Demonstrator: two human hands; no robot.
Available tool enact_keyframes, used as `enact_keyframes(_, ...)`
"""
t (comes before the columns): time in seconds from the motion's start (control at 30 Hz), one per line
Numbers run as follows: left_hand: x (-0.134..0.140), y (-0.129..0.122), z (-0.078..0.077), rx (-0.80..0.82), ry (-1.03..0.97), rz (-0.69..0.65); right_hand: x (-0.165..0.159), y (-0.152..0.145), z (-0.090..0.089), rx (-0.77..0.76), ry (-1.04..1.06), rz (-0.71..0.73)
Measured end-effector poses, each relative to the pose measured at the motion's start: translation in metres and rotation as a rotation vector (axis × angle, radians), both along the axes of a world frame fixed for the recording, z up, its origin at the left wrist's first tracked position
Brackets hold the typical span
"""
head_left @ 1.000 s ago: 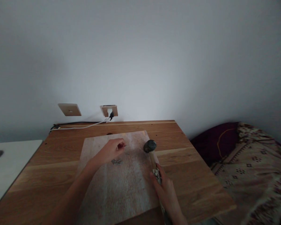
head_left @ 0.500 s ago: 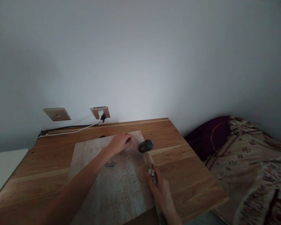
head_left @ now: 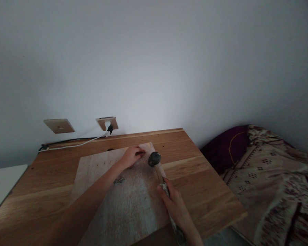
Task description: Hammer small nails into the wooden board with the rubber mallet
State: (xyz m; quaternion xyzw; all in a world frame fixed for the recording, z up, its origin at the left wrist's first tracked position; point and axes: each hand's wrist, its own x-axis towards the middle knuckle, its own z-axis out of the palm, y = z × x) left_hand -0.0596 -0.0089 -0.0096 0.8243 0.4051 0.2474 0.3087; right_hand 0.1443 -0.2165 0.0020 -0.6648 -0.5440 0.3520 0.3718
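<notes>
My right hand (head_left: 176,205) is wrapped round the handle of a hammer (head_left: 154,159). The hammer's dark, blunt head hangs near the right edge of a pale, worn board (head_left: 133,208), and its handle runs down past my wrist. Near the board's far edge, my left hand (head_left: 132,155) rests with its fingertips pinched together. What they hold, if anything, is too small to make out. Just left of the hammer head are those fingertips, a short gap away. A small pile of thin metal pieces, apparently nails (head_left: 118,180), lies on the board beside my left forearm.
The board lies on a wooden table (head_left: 207,191) against a white wall. A white cable (head_left: 79,146) runs along the table's back edge to a wall socket (head_left: 107,123). To the right is a bed with a patterned cover (head_left: 256,177); a white surface (head_left: 5,181) stands at left.
The hammer head has shifted slightly left, closer to my left fingertips, and turned a little. My left fingers have straightened somewhat and reach slightly further right. The whole view has shifted a bit.
</notes>
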Motion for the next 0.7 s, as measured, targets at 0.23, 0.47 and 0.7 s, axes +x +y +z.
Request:
enact_keyframes(0.23, -0.001, -0.003, -0.009, 0.091, -0.032, 0.008, -0.004, 0.019, 0.020, 0.038, -0.022, 0.064)
enact_keyframes(0.47, 0.000, -0.003, -0.009, -0.054, -0.140, 0.083, -0.017, 0.043, 0.020, 0.086, -0.083, 0.079)
enact_keyframes(0.7, -0.002, 0.001, -0.010, -0.005, -0.139, 0.119, -0.025, 0.052, 0.015, 0.132, -0.222, 0.120)
